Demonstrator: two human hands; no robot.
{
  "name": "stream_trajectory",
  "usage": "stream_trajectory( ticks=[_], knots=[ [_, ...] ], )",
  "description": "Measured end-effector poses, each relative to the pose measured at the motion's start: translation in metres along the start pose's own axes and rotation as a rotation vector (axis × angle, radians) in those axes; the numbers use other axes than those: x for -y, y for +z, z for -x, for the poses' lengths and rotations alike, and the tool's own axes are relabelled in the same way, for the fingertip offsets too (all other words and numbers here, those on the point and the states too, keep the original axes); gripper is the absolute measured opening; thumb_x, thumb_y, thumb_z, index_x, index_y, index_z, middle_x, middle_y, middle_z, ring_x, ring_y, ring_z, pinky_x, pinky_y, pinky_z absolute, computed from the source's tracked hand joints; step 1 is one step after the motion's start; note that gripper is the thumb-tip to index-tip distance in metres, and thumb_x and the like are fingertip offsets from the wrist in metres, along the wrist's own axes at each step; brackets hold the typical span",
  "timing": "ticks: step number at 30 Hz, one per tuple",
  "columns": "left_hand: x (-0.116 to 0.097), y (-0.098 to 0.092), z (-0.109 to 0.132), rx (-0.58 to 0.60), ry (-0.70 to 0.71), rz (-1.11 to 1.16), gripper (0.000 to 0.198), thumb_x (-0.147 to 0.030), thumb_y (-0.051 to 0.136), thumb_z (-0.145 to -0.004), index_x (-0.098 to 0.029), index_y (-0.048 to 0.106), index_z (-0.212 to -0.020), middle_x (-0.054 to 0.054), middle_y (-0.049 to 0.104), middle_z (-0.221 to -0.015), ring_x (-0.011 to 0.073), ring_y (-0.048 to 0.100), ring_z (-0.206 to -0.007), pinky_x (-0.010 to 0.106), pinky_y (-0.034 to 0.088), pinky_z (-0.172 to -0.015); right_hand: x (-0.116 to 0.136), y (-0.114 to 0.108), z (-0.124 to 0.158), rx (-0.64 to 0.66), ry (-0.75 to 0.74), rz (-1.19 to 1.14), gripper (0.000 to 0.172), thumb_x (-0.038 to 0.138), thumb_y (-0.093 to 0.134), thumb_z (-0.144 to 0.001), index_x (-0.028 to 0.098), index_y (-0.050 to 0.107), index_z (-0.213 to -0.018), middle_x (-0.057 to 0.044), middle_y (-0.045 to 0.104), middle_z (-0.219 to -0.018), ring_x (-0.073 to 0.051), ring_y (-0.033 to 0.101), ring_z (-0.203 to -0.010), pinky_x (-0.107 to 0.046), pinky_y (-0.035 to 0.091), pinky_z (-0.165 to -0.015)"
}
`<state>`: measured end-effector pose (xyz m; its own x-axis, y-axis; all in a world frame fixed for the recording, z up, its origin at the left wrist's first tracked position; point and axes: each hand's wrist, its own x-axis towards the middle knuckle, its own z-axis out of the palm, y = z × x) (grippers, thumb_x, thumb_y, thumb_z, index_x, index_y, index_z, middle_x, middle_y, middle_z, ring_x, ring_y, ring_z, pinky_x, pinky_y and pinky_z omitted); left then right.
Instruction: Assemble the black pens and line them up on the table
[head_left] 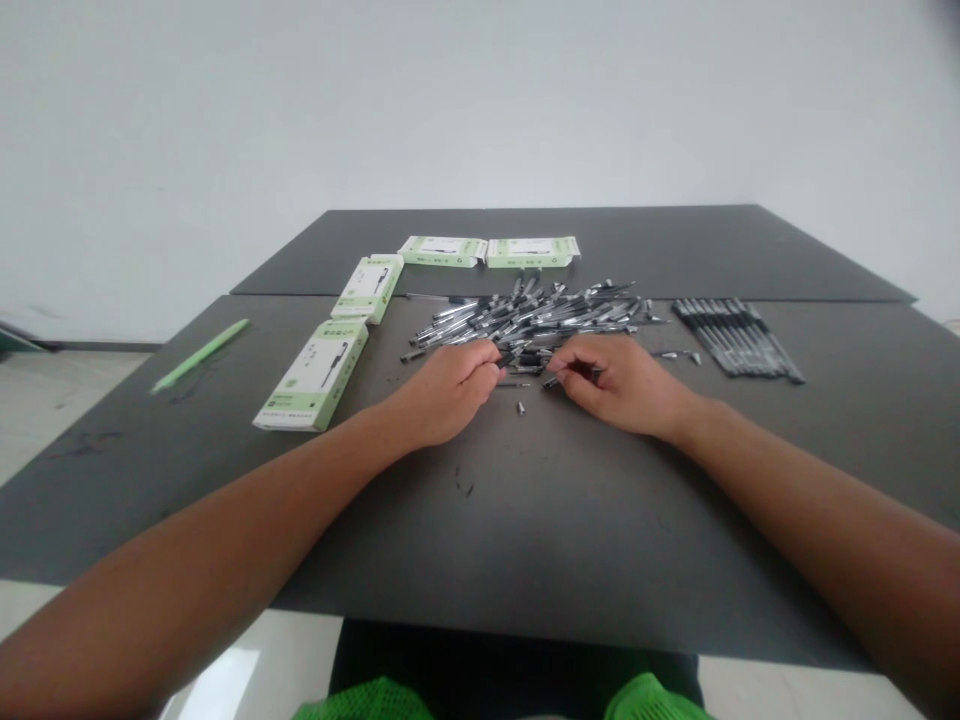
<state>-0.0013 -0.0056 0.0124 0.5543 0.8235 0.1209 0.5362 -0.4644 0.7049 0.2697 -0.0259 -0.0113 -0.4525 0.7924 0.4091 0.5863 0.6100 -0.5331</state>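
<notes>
Heaped pens (517, 318), boxes (367, 285) behind and left, pen row (735, 338) right

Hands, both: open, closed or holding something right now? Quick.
Left hand: curled closed at the pen pile; whether it holds anything cannot be told.
Right hand: partly curled beside the pile; grip cannot be told.

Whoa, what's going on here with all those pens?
Someone has both hands at a messy pile of pens and pen parts on a dark table. The left hand and right hand are curled at its near edge; what's in the fingers is hard to tell. A neat row of pens lies to the right, and green-and-white boxes lie left and behind.
</notes>
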Motion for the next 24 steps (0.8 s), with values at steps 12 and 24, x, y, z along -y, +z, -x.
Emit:
stream_trajectory(
  ticks=[12,24],
  knots=[
    [0.003,-0.002,-0.002,0.032,-0.009,0.006,0.03,-0.033,0.048,-0.102,-0.022,0.05,-0.074,-0.003,0.057,-0.065,0.0162,0.053,-0.066,0.032,0.047,-0.073,0.016,0.0,-0.001,0.297,-0.246,-0.046,0.026,0.012,0.055,-0.106,0.018,0.074,-0.123,-0.01,0.073,-0.108,-0.023,0.07,-0.1,-0.036,0.053,-0.089],
    [0.003,0.0,-0.002,0.043,-0.031,0.012,0.029,-0.029,0.049,-0.103,-0.021,0.052,-0.075,-0.003,0.059,-0.065,0.0158,0.055,-0.065,0.03,0.038,-0.063,0.023,0.005,-0.002,0.459,-0.221,0.069,0.033,0.016,0.054,-0.11,0.019,0.078,-0.133,-0.009,0.063,-0.104,-0.023,0.064,-0.094,-0.034,0.049,-0.082]
  ],
)
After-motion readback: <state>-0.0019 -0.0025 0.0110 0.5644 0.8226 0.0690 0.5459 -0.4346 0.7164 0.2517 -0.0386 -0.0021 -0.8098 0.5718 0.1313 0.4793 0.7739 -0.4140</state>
